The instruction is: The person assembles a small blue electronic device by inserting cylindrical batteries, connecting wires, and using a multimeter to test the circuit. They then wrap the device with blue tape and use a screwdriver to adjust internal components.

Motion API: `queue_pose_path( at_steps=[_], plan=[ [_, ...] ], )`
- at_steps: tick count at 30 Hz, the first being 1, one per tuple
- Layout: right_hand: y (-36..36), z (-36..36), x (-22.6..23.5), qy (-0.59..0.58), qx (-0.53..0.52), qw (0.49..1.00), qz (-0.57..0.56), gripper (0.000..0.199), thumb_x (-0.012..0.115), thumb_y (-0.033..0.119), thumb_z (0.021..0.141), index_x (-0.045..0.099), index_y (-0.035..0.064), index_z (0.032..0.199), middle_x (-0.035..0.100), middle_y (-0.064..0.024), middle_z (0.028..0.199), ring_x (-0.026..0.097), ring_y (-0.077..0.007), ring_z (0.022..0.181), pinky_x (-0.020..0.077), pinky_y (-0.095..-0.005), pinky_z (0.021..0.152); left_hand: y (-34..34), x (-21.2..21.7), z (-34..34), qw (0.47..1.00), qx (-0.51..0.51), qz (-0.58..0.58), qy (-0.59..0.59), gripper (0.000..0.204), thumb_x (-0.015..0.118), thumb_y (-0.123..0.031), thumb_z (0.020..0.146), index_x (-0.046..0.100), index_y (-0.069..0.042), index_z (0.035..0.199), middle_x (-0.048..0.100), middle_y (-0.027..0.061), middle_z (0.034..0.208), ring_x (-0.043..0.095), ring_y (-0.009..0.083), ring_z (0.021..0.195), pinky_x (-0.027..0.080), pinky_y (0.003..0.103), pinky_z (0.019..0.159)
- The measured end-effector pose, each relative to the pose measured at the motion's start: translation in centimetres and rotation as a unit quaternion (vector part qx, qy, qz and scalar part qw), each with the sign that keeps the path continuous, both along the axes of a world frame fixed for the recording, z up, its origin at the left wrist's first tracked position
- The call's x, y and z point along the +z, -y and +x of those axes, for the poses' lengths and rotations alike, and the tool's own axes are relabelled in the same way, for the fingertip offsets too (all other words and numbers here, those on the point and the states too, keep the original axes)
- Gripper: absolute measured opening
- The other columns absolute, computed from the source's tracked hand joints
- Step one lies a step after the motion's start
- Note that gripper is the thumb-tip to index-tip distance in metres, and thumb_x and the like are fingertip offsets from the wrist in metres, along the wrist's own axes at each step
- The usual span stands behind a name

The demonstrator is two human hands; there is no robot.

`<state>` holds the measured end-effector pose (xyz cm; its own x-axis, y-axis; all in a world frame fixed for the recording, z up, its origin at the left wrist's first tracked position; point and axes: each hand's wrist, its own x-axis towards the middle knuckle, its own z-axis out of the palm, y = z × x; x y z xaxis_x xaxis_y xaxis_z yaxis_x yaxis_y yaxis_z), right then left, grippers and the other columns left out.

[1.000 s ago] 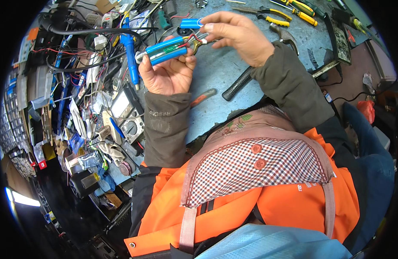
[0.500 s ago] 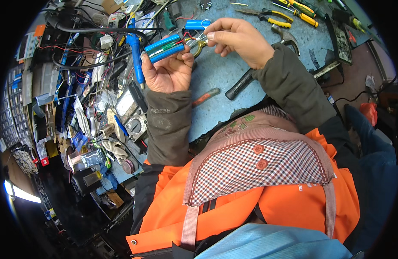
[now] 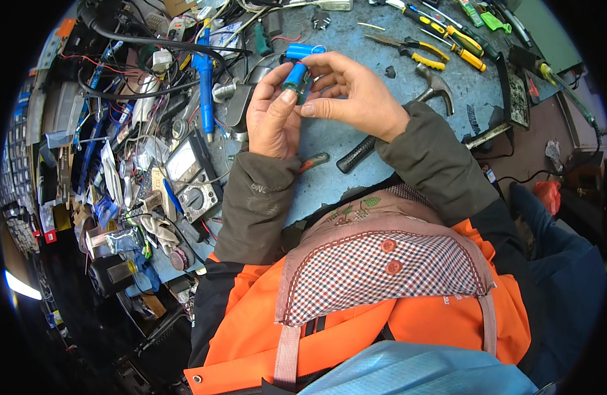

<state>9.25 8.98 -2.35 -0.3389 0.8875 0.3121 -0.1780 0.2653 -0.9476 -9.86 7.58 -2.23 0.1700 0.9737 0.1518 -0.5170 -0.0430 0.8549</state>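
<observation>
A blue battery pack (image 3: 295, 76) with a strip of green circuit board is held up over the bench, its end tilted toward me. My left hand (image 3: 272, 123) is closed on it, thumb pressing near the lower end. From the other side, my right hand (image 3: 361, 97) grips the pack's right side with curled fingers and thumb, covering much of it. Just beyond the fingers lies a second blue battery cell (image 3: 303, 51). Below the hands, a tool with a red handle (image 3: 314, 161) rests on the blue bench top (image 3: 356, 131), partly behind my left sleeve.
Right of my hands lie a claw hammer (image 3: 437, 84), yellow-handled pliers (image 3: 425, 56) and several screwdrivers (image 3: 464, 41). To the left are a blue soldering tool (image 3: 205, 85), a multimeter (image 3: 197, 195) and tangled cables. A dark metal frame (image 3: 514, 92) stands at the bench's right edge.
My right hand has come left and down onto the battery pack. The left hand has turned the pack from lying lengthwise to end-on, and its red wires no longer show.
</observation>
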Motion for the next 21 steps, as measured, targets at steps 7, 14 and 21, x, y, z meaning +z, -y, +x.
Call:
queue_pose_path(
  at_steps=[7,14,21],
  plan=[
    [0.0,0.0,0.5,-0.018,-0.042,0.998,0.045,0.068,0.091,0.018,0.082,0.061,0.001,0.141,0.072,-0.011,0.121,0.07,-0.0182,0.102,0.0571,-0.0338,0.093,0.3,0.7,0.1,1.0,-0.016,0.011,0.0,0.069,0.075,-0.009,0.091,0.045,0.008,0.151,0.06,0.0211,0.14,0.062,0.0323,0.129,0.052,0.049,0.112],
    [0.7,0.4,0.5,-0.004,-0.056,0.993,0.107,0.07,0.087,0.013,0.074,0.06,0.0015,0.139,0.072,-0.0107,0.12,0.069,-0.0186,0.103,0.0556,-0.0346,0.096,-0.2,1.2,-1.7,0.989,-0.067,0.084,-0.105,0.077,0.08,0.003,0.08,0.045,0.008,0.148,0.058,0.0173,0.142,0.061,0.028,0.132,0.05,0.042,0.112],
    [1.2,0.8,0.8,-0.013,-0.04,0.99,0.134,0.077,0.087,0.012,0.074,0.056,0.0022,0.144,0.07,-0.0124,0.124,0.069,-0.0203,0.108,0.0551,-0.0366,0.101,0.2,1.4,-1.7,0.984,-0.053,0.122,-0.12,0.08,0.084,0.002,0.074,0.046,0.006,0.145,0.06,0.0175,0.14,0.061,0.0267,0.132,0.052,0.041,0.11]
  ],
)
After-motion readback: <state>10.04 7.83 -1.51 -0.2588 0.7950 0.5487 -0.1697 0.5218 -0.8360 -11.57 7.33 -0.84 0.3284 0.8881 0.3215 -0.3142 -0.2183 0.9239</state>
